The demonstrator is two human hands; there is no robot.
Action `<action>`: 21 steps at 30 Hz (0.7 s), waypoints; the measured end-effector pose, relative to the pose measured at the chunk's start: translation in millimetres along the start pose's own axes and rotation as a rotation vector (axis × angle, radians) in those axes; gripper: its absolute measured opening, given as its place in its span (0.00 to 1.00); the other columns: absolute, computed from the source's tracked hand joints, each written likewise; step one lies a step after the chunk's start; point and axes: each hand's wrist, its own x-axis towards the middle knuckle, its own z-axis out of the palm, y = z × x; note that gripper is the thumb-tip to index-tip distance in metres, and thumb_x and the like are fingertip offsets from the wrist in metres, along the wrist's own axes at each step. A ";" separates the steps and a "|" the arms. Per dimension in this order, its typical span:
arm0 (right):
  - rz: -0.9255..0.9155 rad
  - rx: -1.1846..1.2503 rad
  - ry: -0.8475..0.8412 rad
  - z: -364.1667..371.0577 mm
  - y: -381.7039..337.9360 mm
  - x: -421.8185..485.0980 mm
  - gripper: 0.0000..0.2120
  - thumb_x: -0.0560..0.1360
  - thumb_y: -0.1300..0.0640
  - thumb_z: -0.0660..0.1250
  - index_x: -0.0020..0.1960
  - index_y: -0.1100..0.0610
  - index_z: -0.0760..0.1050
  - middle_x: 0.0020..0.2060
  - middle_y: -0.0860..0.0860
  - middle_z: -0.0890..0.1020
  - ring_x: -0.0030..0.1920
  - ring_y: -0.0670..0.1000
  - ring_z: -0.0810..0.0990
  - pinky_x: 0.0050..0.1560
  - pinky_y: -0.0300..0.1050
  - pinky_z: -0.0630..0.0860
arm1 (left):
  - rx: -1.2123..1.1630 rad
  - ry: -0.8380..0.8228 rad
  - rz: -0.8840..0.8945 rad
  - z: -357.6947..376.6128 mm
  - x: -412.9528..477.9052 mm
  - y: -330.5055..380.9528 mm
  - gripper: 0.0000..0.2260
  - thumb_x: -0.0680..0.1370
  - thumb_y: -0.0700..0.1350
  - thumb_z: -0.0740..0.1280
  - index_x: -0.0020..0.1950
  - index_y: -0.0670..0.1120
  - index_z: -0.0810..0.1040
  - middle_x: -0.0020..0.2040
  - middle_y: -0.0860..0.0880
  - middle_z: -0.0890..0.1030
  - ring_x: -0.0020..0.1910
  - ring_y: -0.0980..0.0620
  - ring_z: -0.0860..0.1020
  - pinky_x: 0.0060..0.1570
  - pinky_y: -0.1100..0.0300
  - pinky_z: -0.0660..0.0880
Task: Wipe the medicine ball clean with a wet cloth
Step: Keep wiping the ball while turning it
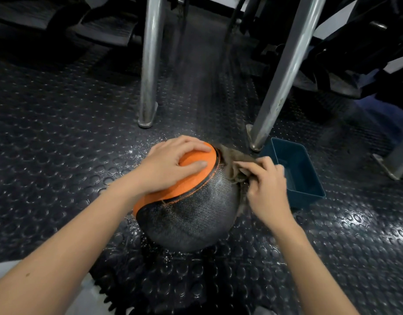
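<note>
Probably heavy, wet-slick: steadying medicine ball [191, 219] from above with spread left hand [173, 164], pinching limp cloth [232, 160] in right hand [266, 189].

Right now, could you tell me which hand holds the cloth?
The right hand pinches the brown cloth against the medicine ball; the left hand lies bare on its orange panel.

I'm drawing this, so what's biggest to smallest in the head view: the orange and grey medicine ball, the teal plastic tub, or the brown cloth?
Largest: orange and grey medicine ball.
Next: teal plastic tub.
Smallest: brown cloth, partly hidden by the right hand.
</note>
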 end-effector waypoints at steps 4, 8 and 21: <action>0.158 0.012 0.048 -15.4 11.0 4.7 0.23 0.74 0.73 0.57 0.62 0.54 0.77 0.53 0.51 0.71 0.50 0.50 0.61 0.58 0.50 0.66 | 0.021 -0.006 -0.010 -0.1 -0.4 1.5 0.22 0.65 0.70 0.52 0.57 0.68 0.69 0.61 0.67 0.69 0.66 0.61 0.66 0.70 0.52 0.55; -0.174 0.195 0.159 -20.2 -27.4 1.3 0.26 0.70 0.72 0.56 0.60 0.52 0.78 0.52 0.48 0.70 0.50 0.49 0.64 0.54 0.37 0.63 | 0.009 0.005 -0.020 -2.5 -1.2 -1.3 0.25 0.65 0.69 0.52 0.59 0.66 0.71 0.62 0.64 0.70 0.66 0.58 0.66 0.70 0.52 0.57; -0.177 0.200 0.106 -8.4 -30.1 2.9 0.26 0.69 0.69 0.55 0.58 0.50 0.79 0.52 0.50 0.72 0.51 0.50 0.65 0.54 0.43 0.63 | 0.061 0.005 -0.032 0.3 0.7 -2.2 0.30 0.64 0.69 0.51 0.62 0.62 0.72 0.63 0.62 0.70 0.65 0.59 0.66 0.69 0.51 0.57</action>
